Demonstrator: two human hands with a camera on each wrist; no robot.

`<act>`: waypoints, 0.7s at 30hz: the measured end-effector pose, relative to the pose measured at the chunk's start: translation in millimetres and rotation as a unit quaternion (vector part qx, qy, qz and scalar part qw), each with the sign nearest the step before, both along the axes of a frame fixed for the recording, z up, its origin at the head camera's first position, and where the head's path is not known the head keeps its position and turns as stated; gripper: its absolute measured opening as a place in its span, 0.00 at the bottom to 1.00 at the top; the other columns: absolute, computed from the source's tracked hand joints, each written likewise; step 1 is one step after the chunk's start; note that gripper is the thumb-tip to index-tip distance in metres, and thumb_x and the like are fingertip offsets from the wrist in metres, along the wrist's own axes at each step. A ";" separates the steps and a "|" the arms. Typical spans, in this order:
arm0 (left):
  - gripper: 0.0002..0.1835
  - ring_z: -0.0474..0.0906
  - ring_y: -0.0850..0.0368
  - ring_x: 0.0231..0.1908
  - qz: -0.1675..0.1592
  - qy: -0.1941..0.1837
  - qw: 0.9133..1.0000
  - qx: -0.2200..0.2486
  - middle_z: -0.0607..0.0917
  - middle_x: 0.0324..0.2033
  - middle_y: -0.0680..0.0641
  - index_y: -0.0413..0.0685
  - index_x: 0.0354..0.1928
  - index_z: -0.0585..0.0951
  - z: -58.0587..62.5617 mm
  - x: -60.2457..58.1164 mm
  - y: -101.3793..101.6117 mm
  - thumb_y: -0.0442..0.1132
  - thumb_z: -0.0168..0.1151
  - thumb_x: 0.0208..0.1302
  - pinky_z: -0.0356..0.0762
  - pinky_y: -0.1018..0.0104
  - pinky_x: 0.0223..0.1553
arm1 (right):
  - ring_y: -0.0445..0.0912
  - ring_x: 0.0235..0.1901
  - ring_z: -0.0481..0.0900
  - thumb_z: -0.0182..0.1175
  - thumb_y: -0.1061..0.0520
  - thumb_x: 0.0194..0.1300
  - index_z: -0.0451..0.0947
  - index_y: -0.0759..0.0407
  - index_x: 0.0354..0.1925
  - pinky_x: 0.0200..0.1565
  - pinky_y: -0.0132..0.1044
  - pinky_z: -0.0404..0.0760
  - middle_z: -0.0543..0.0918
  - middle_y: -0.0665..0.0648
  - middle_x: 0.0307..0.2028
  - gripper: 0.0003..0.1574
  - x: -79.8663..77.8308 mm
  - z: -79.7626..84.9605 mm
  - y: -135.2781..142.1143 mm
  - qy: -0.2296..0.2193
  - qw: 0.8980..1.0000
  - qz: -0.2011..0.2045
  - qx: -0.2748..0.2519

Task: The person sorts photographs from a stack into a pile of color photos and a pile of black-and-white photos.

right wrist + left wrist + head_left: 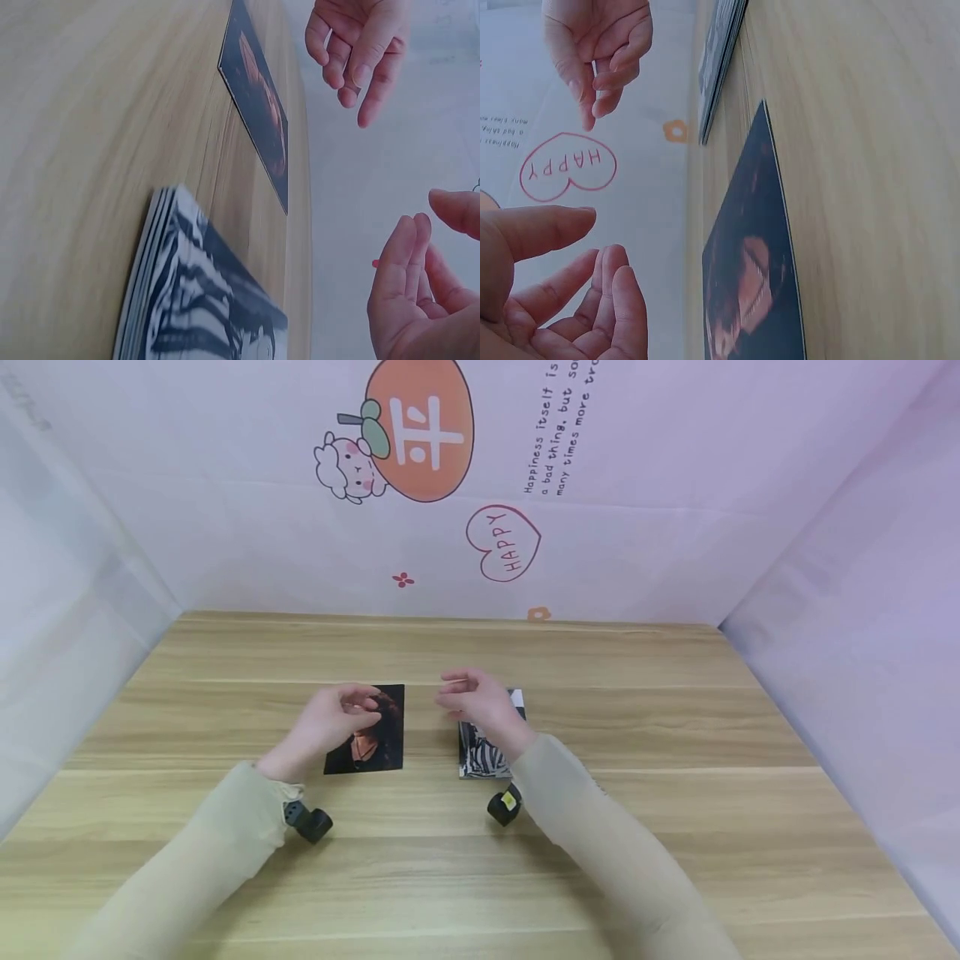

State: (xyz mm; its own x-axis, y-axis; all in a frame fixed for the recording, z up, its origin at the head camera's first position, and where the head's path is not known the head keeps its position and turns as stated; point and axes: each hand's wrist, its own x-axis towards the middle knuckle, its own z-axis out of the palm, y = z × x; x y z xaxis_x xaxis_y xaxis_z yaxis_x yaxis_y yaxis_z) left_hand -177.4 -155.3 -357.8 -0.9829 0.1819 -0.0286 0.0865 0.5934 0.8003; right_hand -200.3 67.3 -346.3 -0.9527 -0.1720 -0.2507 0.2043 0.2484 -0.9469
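Observation:
My left hand [341,718] hovers over a dark photo card [386,735] with an orange-brown figure, its fingers loosely bent and nothing between them. To the right, my right hand [480,702] is held above a stack of black-and-white cards [483,756], thumb and fingers apart and holding nothing. The right wrist view shows the stack [202,300] as several cards thick, with a striped pattern on the top one. In the left wrist view the dark card [754,262] lies flat on the wood, below the left hand [570,292]. Both palms face each other across a gap.
The cards lie on a wood-grain table [637,718]. Behind it rises a white printed cloth [637,527] with a heart and an orange fruit drawing, and pale cloth walls stand at both sides. A small black camera [318,825] is worn at each wrist.

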 end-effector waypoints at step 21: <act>0.21 0.79 0.44 0.48 -0.014 -0.031 0.998 0.060 0.81 0.47 0.36 0.34 0.57 0.75 -1.5 -2.8 61.1 0.31 0.60 0.62 0.81 0.60 0.46 | 0.50 0.46 0.78 0.58 0.67 0.61 0.68 0.68 0.60 0.56 0.44 0.78 0.78 0.64 0.48 0.28 7.5 -7.6 58.5 0.008 1.000 -0.016 -0.022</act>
